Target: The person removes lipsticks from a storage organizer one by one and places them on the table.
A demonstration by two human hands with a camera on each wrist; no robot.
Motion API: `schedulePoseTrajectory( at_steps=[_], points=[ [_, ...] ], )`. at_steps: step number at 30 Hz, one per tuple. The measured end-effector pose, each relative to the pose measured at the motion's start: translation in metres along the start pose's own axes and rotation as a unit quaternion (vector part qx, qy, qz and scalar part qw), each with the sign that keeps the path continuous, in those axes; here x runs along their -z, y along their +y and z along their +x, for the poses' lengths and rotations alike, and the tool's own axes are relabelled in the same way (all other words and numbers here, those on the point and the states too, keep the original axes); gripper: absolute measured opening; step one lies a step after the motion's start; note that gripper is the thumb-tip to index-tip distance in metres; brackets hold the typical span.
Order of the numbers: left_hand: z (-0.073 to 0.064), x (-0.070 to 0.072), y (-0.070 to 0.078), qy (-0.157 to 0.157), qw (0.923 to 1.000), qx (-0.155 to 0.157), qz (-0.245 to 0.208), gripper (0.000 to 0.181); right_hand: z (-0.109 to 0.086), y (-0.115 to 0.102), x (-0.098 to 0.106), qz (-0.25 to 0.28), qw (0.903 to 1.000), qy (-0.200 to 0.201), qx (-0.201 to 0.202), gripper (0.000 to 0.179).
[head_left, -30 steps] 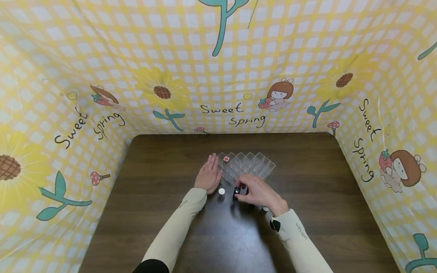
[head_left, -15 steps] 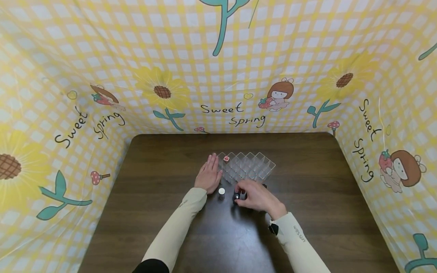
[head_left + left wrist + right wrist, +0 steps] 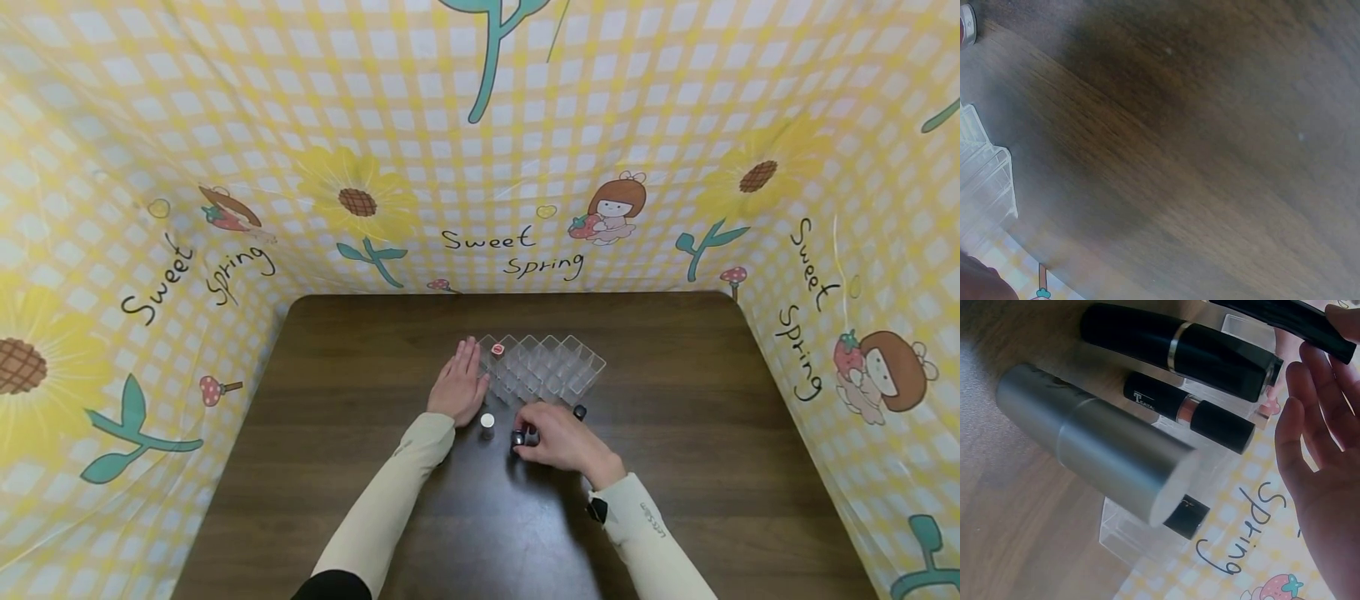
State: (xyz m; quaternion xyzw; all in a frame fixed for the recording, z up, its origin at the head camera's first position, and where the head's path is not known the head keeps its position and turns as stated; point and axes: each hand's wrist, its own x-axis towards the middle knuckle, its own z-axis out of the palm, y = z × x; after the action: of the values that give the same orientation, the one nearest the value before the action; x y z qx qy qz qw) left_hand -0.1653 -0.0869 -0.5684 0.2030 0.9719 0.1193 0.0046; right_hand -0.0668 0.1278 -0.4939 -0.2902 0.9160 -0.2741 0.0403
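Note:
My right hand (image 3: 558,437) pinches a black lipstick tube (image 3: 1288,324) between thumb and fingers, just in front of the clear compartment organizer (image 3: 592,377). Beyond that hand, in the right wrist view, stand a black lipstick with a gold band (image 3: 1222,362), a slimmer black tube with a pinkish middle (image 3: 1160,401) and a large silver tube (image 3: 1110,450). Flat and with straight fingers, my left hand (image 3: 457,390) lies along the organizer's left side. A red-topped tube (image 3: 498,350) sits in the organizer's back left compartment.
A white-topped tube (image 3: 487,423) stands upright between the two hands on the dark wooden table (image 3: 360,358). Right of the right hand, a black item (image 3: 580,412) shows at the organizer's front. A yellow checked cloth (image 3: 465,167) rises around the table's back and sides.
My right hand has drawn slightly back from the organizer with the black lipstick tube, uncovering more of its front and the black item on the right. The left hand stays where it was.

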Motion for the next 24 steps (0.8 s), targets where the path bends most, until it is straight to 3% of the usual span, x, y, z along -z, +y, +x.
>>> schedulePoseTrajectory(
  at_steps=[24],
  points=[
    [0.002,-0.003,-0.001,-0.006,1.0,0.003,0.0,0.063,-0.006,0.01,-0.011,-0.019,0.9996,-0.007,-0.019,0.021]
  ],
)
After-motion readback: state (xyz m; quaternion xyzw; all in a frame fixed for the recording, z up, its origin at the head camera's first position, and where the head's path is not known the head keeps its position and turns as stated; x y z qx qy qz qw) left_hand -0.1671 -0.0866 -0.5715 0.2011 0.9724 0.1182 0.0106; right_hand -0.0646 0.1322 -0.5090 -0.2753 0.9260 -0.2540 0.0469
